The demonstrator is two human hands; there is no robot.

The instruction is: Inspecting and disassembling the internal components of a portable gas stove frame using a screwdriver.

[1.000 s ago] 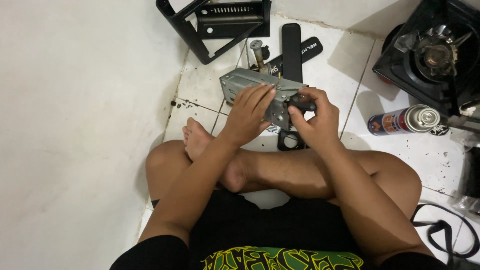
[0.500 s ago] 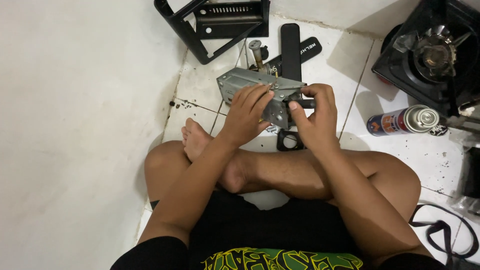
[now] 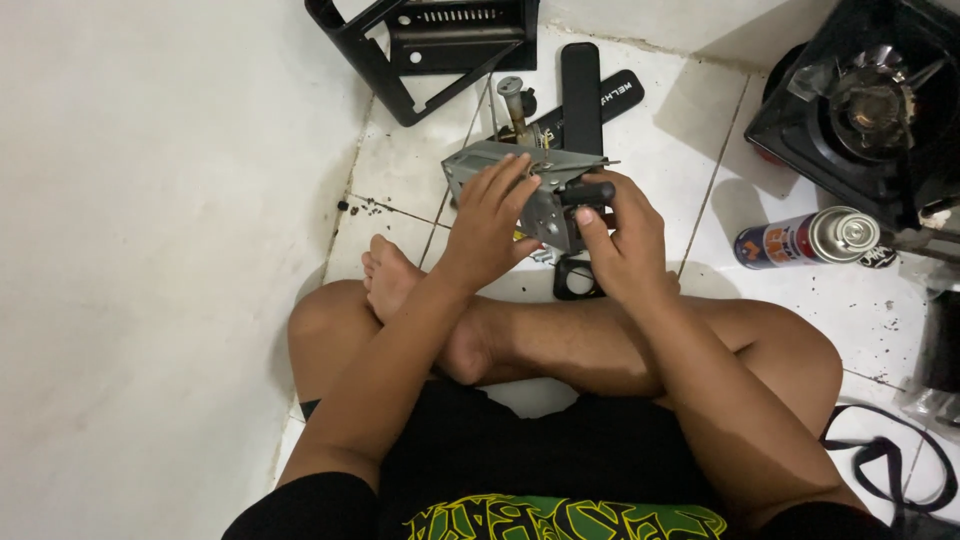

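Observation:
I sit cross-legged on a white tiled floor. My left hand (image 3: 495, 215) grips a grey metal bracket assembly (image 3: 478, 160) from the left, fingers spread over its top. My right hand (image 3: 620, 235) holds the same assembly at its right side, thumb and fingers pinched on a short black lever (image 3: 587, 191) sticking out of it. A brass-tipped tube (image 3: 513, 98) rises behind the assembly. The assembly's underside is hidden by my hands.
A black metal frame (image 3: 430, 45) lies at the top. A long black bar (image 3: 580, 85) lies behind the assembly, a small black square ring (image 3: 577, 280) under my right wrist. At the right are a spray can (image 3: 805, 238) on its side and a black stove burner (image 3: 870, 95). A white wall fills the left.
Both hands have shifted slightly on the assembly, and the view has drifted a little. My right thumb has moved onto the black lever.

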